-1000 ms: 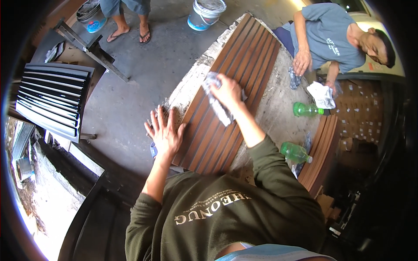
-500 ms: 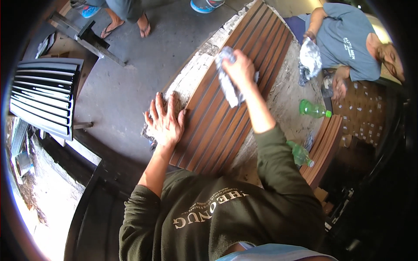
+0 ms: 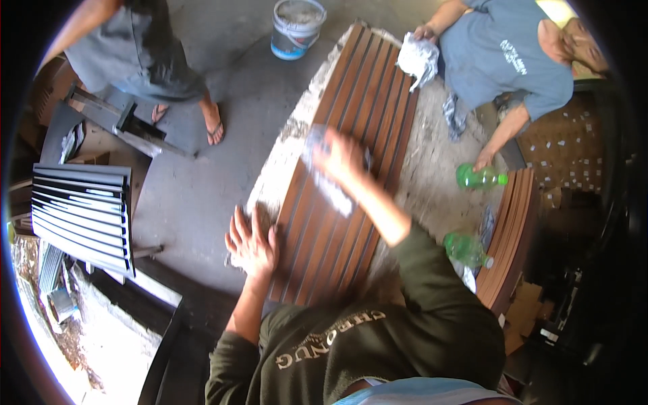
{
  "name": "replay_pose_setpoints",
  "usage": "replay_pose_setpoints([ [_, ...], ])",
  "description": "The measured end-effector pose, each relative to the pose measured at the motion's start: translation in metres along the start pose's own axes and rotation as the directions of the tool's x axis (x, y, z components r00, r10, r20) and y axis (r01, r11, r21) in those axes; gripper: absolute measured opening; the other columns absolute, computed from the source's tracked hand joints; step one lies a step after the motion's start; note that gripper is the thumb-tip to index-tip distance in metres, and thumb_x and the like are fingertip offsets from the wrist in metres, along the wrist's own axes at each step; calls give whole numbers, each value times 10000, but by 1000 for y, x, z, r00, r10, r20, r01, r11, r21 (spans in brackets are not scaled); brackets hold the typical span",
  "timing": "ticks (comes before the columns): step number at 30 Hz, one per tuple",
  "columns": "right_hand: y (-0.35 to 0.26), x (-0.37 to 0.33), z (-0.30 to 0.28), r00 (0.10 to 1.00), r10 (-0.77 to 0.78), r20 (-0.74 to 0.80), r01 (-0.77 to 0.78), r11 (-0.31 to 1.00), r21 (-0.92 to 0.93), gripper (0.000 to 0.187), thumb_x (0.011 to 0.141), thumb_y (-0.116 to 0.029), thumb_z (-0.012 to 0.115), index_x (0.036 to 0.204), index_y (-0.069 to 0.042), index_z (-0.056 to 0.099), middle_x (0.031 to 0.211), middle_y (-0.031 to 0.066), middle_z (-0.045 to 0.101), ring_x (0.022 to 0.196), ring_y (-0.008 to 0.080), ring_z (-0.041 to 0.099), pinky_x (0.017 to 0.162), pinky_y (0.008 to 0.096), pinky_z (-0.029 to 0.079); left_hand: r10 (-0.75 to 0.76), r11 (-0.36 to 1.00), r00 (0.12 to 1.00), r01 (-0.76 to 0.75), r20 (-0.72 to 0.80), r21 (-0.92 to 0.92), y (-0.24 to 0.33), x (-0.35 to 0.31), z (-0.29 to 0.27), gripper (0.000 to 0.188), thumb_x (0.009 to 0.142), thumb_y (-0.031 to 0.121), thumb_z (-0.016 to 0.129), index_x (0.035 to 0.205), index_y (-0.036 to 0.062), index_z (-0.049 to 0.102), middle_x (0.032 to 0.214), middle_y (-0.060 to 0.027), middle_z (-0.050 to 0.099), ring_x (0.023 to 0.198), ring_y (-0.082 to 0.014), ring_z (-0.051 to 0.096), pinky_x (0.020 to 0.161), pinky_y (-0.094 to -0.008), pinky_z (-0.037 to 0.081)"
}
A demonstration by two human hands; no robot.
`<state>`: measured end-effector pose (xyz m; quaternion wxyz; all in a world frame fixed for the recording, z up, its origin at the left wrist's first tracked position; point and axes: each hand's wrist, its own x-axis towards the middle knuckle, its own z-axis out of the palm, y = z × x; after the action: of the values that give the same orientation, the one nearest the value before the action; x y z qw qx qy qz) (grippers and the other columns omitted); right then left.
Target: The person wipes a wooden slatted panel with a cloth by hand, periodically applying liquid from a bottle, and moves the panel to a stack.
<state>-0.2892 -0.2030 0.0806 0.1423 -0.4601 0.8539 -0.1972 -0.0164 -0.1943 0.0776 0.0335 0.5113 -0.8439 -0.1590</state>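
Note:
A long brown slatted panel [image 3: 322, 253] with dark grooves lies in front of me on a rough, whitish worktable [image 3: 432, 152]. My left hand [image 3: 254, 244] rests flat with fingers spread at the left edge of the panel, over the table's pale rim. Pressed on the slats is a light grey rag [image 3: 332, 194], gripped under my right hand [image 3: 337, 158], which is smeared by motion. Across the table a co-worker holds a crumpled whitish cloth [image 3: 418, 61] at the panel's far right edge. That person's other hand touches a green bottle [image 3: 478, 177] lying on its side.
A second green bottle [image 3: 466, 250] lies beside a stack of brown slats [image 3: 509, 233] at the right. A bucket [image 3: 295, 34] stands on the floor beyond the table. At the left are a black slatted panel [image 3: 82, 219], a dark stand [image 3: 131, 125] and another person's legs [image 3: 210, 118].
My right hand has slid the rag nearer along the panel. The co-worker's cloth has come to the panel, and their other hand has reached the green bottle. The view has shifted.

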Motion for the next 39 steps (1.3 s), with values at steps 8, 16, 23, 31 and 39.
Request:
replay_pose_setpoints([
  [8,55,123,-35,965,101,-241,-132,984,-118,412,731,-403,632,992,-89,580,881,200,644,812,381,629,715,482,503,55,998,998,-55,25,26,1,-7,-3,563,876,459,419,1358,168,418,1419,-219,282,1269,-376,299,1030,-496,190],
  [16,56,174,-36,890,194,-413,-264,957,-119,431,756,-460,576,1042,-137,585,962,187,650,920,385,612,771,489,483,61,998,998,-61,-32,-8,1,0,-1,563,885,501,395,1333,166,456,1385,-236,329,1246,-382,335,1020,-489,209],
  [23,-20,-10,26,969,11,-247,15,995,101,269,708,-285,672,883,-101,584,793,130,631,748,314,618,666,436,489,67,997,997,-65,-49,50,-1,-1,13,530,911,463,360,1392,241,364,1418,-158,312,1251,-350,331,1033,-481,207],
  [31,-34,-275,1,998,53,36,-59,977,203,299,690,-257,699,908,-80,599,852,114,638,764,291,630,691,409,492,46,999,993,-44,-110,20,-15,-4,28,509,917,468,386,1378,253,378,1447,-138,282,1284,-341,306,1033,-518,212],
  [39,27,-247,-24,962,191,-192,-188,981,38,282,763,-290,644,933,-77,570,846,99,638,737,285,631,668,398,502,227,970,974,-227,14,91,32,-5,9,588,922,407,391,1420,117,275,1482,-107,232,1379,-349,131,1072,-585,101],
])
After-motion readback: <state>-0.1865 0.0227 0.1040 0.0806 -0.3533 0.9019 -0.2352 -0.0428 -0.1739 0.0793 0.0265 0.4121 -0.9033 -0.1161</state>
